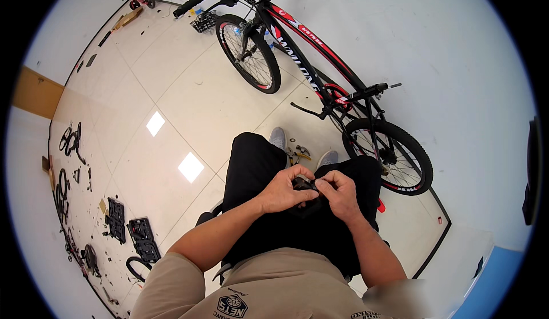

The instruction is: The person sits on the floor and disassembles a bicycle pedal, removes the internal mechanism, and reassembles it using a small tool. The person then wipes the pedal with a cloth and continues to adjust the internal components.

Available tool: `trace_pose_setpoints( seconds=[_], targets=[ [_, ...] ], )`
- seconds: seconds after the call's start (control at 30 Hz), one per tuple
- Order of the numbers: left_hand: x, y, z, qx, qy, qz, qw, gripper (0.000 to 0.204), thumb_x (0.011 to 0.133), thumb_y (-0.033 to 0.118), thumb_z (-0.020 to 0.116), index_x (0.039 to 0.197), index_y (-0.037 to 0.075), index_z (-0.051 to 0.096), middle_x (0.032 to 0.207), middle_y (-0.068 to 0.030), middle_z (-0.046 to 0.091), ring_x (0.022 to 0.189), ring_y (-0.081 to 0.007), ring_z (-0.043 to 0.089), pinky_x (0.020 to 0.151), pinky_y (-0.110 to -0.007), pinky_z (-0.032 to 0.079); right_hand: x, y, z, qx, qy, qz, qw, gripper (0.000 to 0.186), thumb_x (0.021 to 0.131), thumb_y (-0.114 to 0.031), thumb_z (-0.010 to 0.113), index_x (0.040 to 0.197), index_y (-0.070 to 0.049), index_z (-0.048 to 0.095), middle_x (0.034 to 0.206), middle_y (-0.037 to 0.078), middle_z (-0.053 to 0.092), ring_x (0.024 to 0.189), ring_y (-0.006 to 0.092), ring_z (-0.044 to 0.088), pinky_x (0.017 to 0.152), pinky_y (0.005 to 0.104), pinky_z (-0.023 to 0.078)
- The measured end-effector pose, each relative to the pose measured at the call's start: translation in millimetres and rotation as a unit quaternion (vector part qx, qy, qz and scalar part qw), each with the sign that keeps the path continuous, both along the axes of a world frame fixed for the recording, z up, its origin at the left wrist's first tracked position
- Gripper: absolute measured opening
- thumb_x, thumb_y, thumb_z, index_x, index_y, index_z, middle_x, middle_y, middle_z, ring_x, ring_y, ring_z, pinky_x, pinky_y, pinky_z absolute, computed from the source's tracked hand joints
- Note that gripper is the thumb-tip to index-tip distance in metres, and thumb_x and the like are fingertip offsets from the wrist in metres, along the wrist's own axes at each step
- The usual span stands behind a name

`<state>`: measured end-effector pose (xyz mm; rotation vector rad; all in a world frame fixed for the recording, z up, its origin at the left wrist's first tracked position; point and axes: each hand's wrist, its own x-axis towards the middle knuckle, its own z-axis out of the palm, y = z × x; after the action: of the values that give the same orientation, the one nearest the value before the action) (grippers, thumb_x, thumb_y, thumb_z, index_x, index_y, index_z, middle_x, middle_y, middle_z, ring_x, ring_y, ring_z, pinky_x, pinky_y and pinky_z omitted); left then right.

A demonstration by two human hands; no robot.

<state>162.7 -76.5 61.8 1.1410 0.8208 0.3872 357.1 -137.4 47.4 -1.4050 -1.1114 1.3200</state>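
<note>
Black, small and half hidden by fingers, the part sits between the two hands, just above the lap, as the head view has it. The left hand curls round its left side, thumb and forefinger bent toward each other with the piece between them; the right hand pinches narrowly at its right edge, fingertips close together. Neither hand is nearer, since both seem to touch it. I can't tell which way its long axis runs: dark trousers behind it swallow the outline. Beyond the knees, a bike stands by the wall, and tools lie on the floor between the shoes. Well off to the left, two cases lie open, one beside the other, dark pieces inside too small to name. Past the front wheel sits a basket, its contents unclear.
</note>
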Motion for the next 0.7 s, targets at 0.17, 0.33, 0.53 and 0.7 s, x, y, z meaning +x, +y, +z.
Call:
trace_pose_setpoints(
  seconds=[0.17,0.33,0.53,0.7],
  targets=[
    [2,-10,-12,0.158,0.062,0.012,0.985,0.039,0.083,0.013,0.081,0.114,0.005,0.059,0.093,-0.0037,0.065,0.081,-0.0101,0.061,0.073,-0.026,0.051,1,-1,-9,-0.02,-0.085,-0.015,0.996,0.022,0.091,-0.017,0.073,0.083,0.001,0.064,0.078,0.001,0.066,0.071,0.0055,0.056,0.064,0.023,0.045],
    [2,-7,-2,0.143,0.096,0.015,0.985,0.047,0.081,0.016,0.083,0.12,0.005,0.058,0.098,-0.005,0.064,0.09,-0.0123,0.059,0.081,-0.028,0.05,-7,0,-4,0.008,-0.001,-0.049,0.999,0.02,0.092,-0.017,0.072,0.084,0.0,0.064,0.077,0.0,0.064,0.071,0.0053,0.054,0.064,0.0238,0.044],
    [1,-7,-11,0.106,0.049,0.034,0.993,0.043,0.084,0.012,0.081,0.12,0.004,0.058,0.088,-0.0034,0.064,0.073,-0.0085,0.062,0.067,-0.024,0.052,-3,0,-8,0.018,0.017,-0.021,0.999,0.017,0.093,-0.015,0.071,0.088,0.0,0.065,0.078,-0.001,0.063,0.072,0.0043,0.053,0.065,0.0231,0.045],
    [2,-6,-7,0.069,0.025,0.022,0.997,0.034,0.085,0.011,0.08,0.112,0.003,0.06,0.083,-0.0025,0.064,0.069,-0.0077,0.062,0.063,-0.023,0.051,5,-1,-11,-0.004,-0.075,0.005,0.997,0.016,0.093,-0.015,0.07,0.094,0.0,0.066,0.081,-0.001,0.064,0.074,0.0043,0.056,0.068,0.0218,0.046]
  ],
)
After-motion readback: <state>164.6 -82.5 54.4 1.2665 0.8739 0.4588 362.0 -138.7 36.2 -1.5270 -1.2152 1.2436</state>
